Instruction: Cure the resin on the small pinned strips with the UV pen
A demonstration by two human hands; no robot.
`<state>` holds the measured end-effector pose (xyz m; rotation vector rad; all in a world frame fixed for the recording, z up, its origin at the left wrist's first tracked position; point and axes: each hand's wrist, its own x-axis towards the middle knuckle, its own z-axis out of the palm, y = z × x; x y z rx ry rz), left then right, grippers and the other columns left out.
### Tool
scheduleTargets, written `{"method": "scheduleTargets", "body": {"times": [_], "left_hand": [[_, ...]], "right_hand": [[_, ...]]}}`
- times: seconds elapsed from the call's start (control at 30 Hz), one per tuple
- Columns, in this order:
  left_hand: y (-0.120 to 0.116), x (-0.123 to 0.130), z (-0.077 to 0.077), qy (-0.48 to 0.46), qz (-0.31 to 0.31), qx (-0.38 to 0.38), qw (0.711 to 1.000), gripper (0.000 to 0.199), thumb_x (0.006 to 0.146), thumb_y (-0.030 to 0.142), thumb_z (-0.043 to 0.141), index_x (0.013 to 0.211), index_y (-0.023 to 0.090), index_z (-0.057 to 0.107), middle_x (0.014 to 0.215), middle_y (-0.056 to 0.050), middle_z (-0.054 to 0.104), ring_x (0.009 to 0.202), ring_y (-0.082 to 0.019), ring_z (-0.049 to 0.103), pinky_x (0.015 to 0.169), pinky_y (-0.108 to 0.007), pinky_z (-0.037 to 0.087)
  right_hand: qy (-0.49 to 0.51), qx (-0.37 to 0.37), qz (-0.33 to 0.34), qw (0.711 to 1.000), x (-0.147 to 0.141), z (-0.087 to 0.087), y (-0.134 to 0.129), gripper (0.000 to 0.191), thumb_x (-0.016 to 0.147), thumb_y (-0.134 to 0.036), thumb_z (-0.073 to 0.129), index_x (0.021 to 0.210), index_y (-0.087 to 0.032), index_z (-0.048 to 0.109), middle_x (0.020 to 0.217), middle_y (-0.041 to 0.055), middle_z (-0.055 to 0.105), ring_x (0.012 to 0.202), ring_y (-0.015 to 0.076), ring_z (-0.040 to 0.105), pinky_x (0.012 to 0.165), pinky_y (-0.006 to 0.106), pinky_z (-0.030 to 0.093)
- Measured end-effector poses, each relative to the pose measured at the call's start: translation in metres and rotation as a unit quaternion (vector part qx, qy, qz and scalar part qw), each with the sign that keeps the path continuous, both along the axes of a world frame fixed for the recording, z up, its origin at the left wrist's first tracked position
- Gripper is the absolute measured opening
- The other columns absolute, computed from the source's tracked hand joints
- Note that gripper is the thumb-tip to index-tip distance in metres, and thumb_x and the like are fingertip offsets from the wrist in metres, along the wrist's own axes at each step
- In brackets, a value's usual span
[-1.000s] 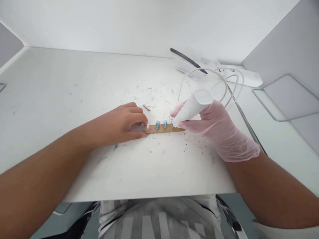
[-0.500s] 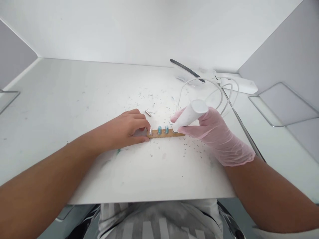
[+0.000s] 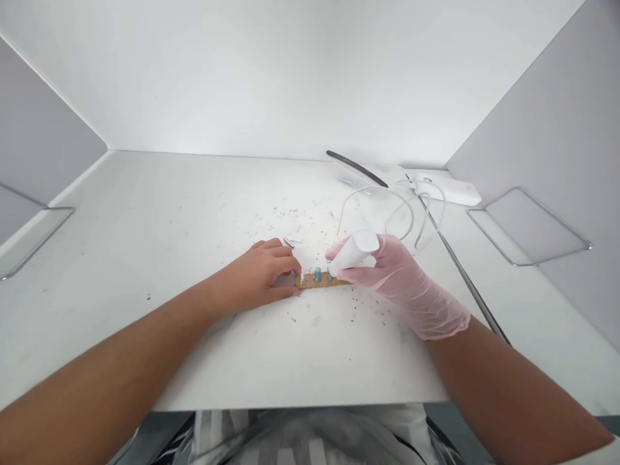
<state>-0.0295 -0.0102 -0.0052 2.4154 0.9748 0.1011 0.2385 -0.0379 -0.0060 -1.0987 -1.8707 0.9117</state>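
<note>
A narrow brown strip point(image 3: 323, 281) lies on the white table, carrying small nail-like pieces, one of them blue point(image 3: 318, 274) near its middle. My bare left hand point(image 3: 271, 271) pinches the strip's left end between thumb and fingers. In a pink glove, my right hand point(image 3: 382, 265) grips a white handheld device point(image 3: 356, 250). The device slants down, its lower end over the right part of the strip, and partly covers another blue piece there. Whether it touches that piece cannot be made out. Just behind my left fingers lies a small metallic cylinder point(image 3: 289, 243).
Behind the strip lie a black curved file point(image 3: 357, 168) and a clear packet. A thin white cable point(image 3: 411, 223) loops near a white power strip point(image 3: 450, 189) at the back right. Wire frames stand at both sides. Small flakes dot the table point(image 3: 194, 213).
The white device in my right hand has moved left along the strip, from its right end to the blue piece. The whole view has shifted; my left hand keeps its hold.
</note>
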Motion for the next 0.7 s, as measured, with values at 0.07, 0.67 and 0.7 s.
{"method": "scheduleTargets", "body": {"times": [0.07,0.67,0.7], "left_hand": [[-0.001,0.001,0.000,0.001,0.003,-0.010,1.000,0.018,0.094,0.040,0.066,0.100,0.025,0.075,0.102,-0.005,0.073,0.106,-0.026,0.059,0.101,-0.047,0.044],[-0.042,-0.031,0.067,-0.146,-0.066,0.240,0.957,0.031,0.096,0.014,0.063,0.124,0.029,0.063,0.089,-0.001,0.070,0.079,-0.016,0.062,0.075,-0.034,0.052],[-0.053,-0.030,0.075,-0.130,-0.077,0.230,0.961,0.042,0.095,0.014,0.064,0.134,0.032,0.061,0.098,-0.002,0.072,0.085,-0.018,0.064,0.081,-0.037,0.054]], "right_hand": [[-0.004,0.002,-0.004,1.000,-0.001,0.002,0.001,0.007,0.076,-0.022,0.073,0.083,-0.024,0.074,0.085,0.0009,0.075,0.074,0.0168,0.066,0.066,0.031,0.054],[0.025,-0.028,0.018,0.999,0.003,-0.012,0.001,0.018,0.083,-0.031,0.082,0.097,-0.026,0.074,0.101,0.0035,0.078,0.091,0.0217,0.075,0.079,0.038,0.062],[0.030,-0.028,0.023,0.999,0.004,-0.012,0.001,0.018,0.083,-0.033,0.083,0.097,-0.025,0.074,0.101,0.0032,0.078,0.089,0.0213,0.075,0.081,0.039,0.062]]}}
